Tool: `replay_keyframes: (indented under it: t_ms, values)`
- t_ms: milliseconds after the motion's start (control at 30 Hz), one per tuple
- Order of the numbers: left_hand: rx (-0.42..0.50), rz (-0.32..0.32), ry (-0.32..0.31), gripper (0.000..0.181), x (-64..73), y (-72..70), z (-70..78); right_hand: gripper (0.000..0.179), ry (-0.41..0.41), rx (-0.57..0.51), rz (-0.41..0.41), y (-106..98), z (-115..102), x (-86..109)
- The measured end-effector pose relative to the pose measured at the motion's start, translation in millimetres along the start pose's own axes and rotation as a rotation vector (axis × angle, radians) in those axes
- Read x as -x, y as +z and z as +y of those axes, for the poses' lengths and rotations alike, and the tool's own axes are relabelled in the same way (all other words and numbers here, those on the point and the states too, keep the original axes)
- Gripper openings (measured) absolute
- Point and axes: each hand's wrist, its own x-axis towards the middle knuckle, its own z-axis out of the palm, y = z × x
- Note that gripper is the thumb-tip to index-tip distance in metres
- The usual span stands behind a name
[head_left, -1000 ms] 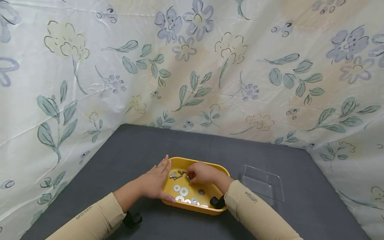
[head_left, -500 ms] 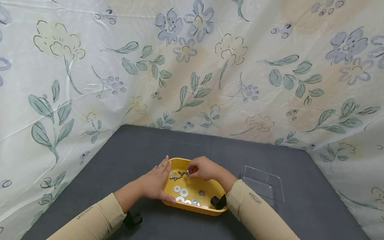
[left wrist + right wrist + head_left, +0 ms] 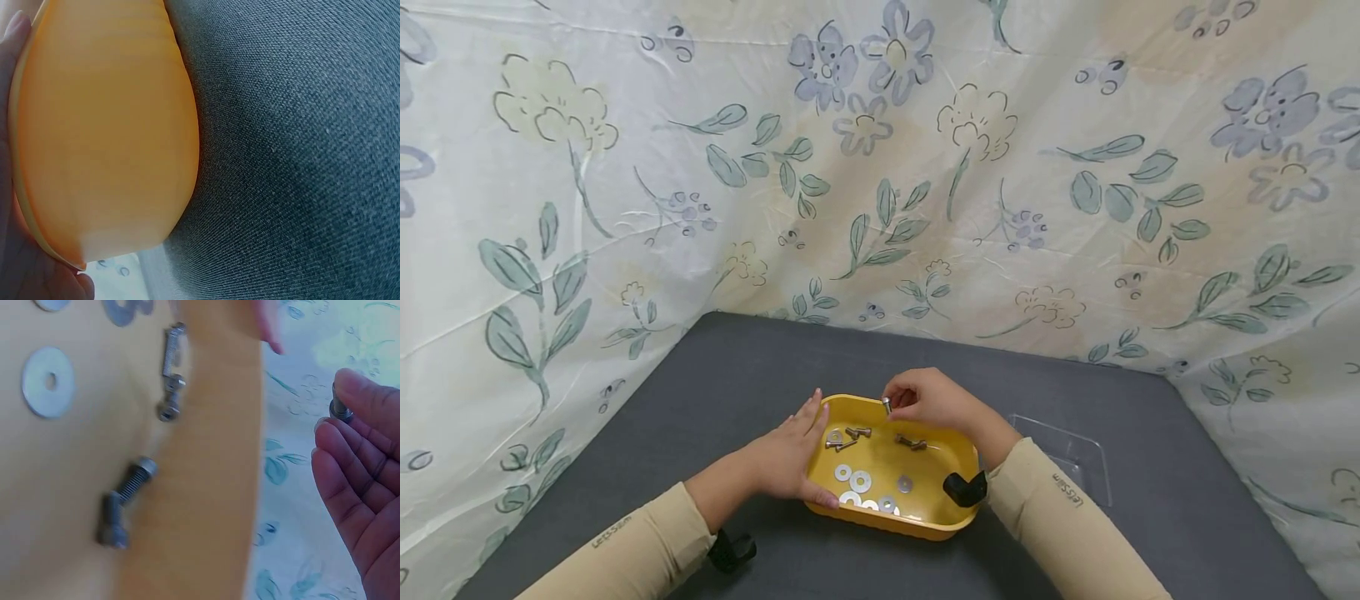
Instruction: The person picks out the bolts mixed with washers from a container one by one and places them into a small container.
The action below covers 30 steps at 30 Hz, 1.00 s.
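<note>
A: What is the right hand (image 3: pixel 943 402) holding?
B: A bolt (image 3: pixel 887 406), pinched between thumb and fingers. The head view sets it against the tray's far rim; the right wrist view shows it apart from the tray (image 3: pixel 883 462), with the flowered cloth (image 3: pixel 880 242) behind it.
A: And the left hand (image 3: pixel 782 454)?
B: Spread wide, fingers straight, resting on the left end of the tray. Its thumb lies over the near corner of the rim.
A: What lies in the tray?
B: Below the right hand, a pair of 2 bolts (image 3: pixel 912 442), touching end to end. Farther left, a loose cluster of bolts (image 3: pixel 853 434), with 1 washer (image 3: pixel 835 436) right by it.
A: More washers?
B: Yes, flat washers (image 3: pixel 860 482), mostly toward the near side; a few overlap, so I can't give a sure count. 1 sits apart, nearer the middle.
A: Anything beside the tray?
B: A clear box (image 3: pixel 1086 458) to the right, on the grey bench (image 3: pixel 715 375), partly hidden by the right sleeve (image 3: pixel 1067 517).
</note>
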Motion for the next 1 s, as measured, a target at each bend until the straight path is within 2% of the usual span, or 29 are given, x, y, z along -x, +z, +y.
replay_keyframes:
  t_ms: [300, 500, 633, 767, 1000]
  values:
    - [-0.010, -0.002, 0.008, 0.131, -1.0, 0.5, -0.4, 0.022, 0.052, -0.038, 0.053, -32, -3, 26.8]
    - [-0.023, -0.010, 0.001, 0.131, -1.3, -0.3, -0.5, 0.022, 0.082, -0.044, 0.098, -52, 4, 50.2]
    - [-0.025, -0.018, -0.003, 0.130, -2.1, -1.8, 1.6, 0.022, 0.112, -0.021, 0.133, -65, 16, 67.7]
    - [-0.070, -0.028, -0.004, 0.129, -3.2, -3.5, 4.0, 0.023, 0.147, -0.005, 0.157, -76, 33, 86.1]
    - [-0.128, -0.036, -0.014, 0.129, -6.0, -4.5, 5.5, 0.023, 0.226, 0.024, 0.166, -84, 65, 115.4]
